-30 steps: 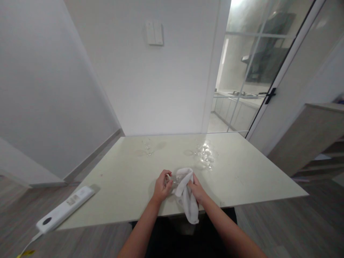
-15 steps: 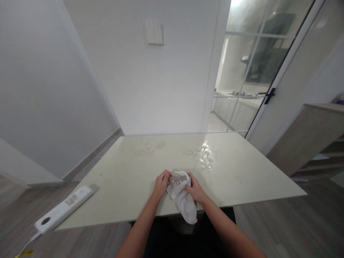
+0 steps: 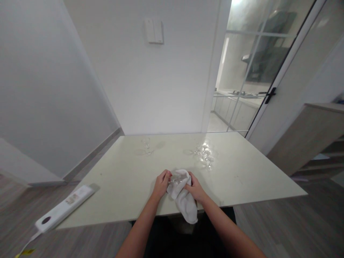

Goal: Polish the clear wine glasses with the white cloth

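Observation:
Over the near middle of a pale table (image 3: 113, 193), my left hand (image 3: 161, 184) is closed on a small clear glass (image 3: 174, 179), only partly visible between my hands. My right hand (image 3: 195, 188) grips a white cloth (image 3: 184, 200) pressed against the glass; the cloth's loose end hangs down over the table's front edge. The two hands almost touch.
Further back on the table stand a clear stemmed glass (image 3: 146, 145) at the left and a cluster of clear glasses (image 3: 204, 154) at the right. A white power strip (image 3: 64, 208) lies on the front left corner. A wall is behind; a glass door is at the right.
Both hands have drawn closer together and the cloth has bunched up around the glass. Since half a second ago almost nothing has shifted.

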### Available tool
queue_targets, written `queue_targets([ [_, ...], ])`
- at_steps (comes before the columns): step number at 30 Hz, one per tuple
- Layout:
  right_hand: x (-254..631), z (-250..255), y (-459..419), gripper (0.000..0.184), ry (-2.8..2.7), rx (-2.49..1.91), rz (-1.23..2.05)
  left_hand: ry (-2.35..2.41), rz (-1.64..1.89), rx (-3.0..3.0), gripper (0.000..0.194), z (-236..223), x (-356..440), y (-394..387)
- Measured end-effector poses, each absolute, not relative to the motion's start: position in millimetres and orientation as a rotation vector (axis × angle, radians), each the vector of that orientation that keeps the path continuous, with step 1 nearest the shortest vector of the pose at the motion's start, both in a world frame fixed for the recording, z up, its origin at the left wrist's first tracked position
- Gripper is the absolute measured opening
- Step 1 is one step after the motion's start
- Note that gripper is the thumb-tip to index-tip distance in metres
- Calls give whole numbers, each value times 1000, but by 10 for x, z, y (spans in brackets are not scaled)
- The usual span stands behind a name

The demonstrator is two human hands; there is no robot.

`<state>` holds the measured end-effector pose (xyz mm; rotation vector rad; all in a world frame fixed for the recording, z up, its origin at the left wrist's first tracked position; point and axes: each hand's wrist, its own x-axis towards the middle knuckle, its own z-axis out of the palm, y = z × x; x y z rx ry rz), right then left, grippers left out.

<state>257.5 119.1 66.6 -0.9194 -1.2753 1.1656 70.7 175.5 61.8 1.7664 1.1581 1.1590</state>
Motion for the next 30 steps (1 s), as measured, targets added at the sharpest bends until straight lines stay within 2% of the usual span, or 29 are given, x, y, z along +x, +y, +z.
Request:
queue_targets([
  [20,2584,660,1181,42,-1243,-923,1192,1149,1157,1792,39,644,711,1742],
  [26,2575,498,1244,45,-1042,-963,1254,958,1262,1929,38,673,669,1635],
  [30,2579,409,1272,45,-926,-1012,1286,977,1285,2009,29,668,665,1590],
])
